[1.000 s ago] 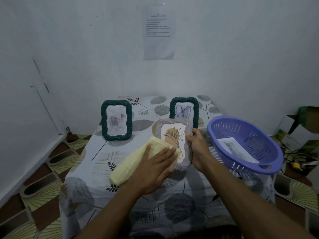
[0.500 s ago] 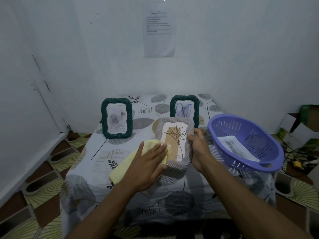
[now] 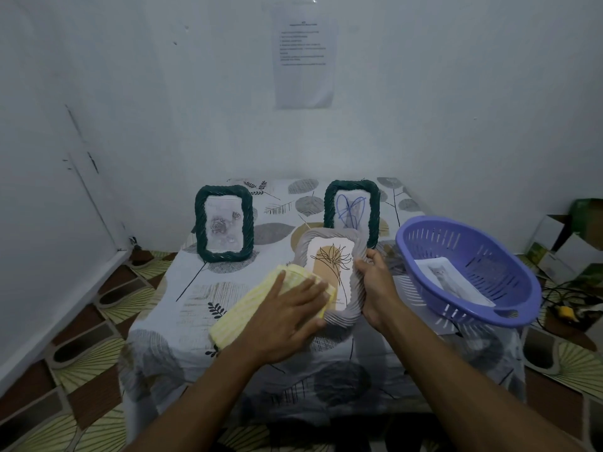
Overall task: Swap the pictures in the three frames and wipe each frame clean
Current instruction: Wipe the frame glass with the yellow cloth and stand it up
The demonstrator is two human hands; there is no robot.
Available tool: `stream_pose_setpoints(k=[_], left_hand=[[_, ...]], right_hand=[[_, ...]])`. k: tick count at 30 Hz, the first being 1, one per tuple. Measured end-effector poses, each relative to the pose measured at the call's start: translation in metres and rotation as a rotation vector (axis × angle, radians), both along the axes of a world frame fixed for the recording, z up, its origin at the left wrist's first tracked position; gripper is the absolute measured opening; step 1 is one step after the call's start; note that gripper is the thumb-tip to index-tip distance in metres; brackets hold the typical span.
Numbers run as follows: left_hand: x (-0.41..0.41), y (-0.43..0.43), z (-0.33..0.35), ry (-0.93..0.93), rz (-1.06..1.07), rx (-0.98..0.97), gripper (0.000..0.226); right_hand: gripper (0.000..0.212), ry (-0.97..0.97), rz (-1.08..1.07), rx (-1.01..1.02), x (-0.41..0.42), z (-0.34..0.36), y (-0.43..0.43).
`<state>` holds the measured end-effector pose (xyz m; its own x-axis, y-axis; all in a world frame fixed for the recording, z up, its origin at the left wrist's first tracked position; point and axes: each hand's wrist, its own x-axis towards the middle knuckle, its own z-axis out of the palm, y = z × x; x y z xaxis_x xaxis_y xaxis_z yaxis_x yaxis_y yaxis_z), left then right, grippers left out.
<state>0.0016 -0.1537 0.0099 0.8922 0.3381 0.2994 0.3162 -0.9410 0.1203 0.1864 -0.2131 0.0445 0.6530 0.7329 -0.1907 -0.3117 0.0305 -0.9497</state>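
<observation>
Yellow cloth (image 3: 241, 313) lies under the left hand (image 3: 287, 318), whose straight, spread fingers press it flat onto the lower left of the grey wicker frame (image 3: 326, 234). The right hand (image 3: 375, 285) grips that frame's right edge, holding it tilted back over the table (image 3: 195, 282). Beyond both hands stand the rose-picture green frame (image 3: 200, 223) and the blue-scribble green frame (image 3: 374, 216). Right of the gripping hand sits a purple basket (image 3: 483, 256) holding a cat photo (image 3: 450, 282).

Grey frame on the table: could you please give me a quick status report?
Left hand flat, pressing yellow cloth onto grey frame. Right hand grips frame's right edge. Nothing blocking; purple basket sits close on the right.
</observation>
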Motion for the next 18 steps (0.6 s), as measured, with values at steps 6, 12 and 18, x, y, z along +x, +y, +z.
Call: stream_pose_setpoints(k=[6, 12, 18], left_hand=[[0.003, 0.011, -0.001, -0.041, 0.235, 0.033, 0.075], [0.021, 0.017, 0.01, -0.059, 0.26, -0.031, 0.082], [0.012, 0.013, -0.005, -0.229, 0.098, -0.184, 0.065]], right_hand=[[0.018, 0.002, 0.088, -0.013, -0.004, -0.003, -0.004], [0.019, -0.033, 0.147, -0.009, -0.014, -0.005, -0.005], [0.015, -0.022, 0.052, 0.001, -0.004, -0.002, -0.004]])
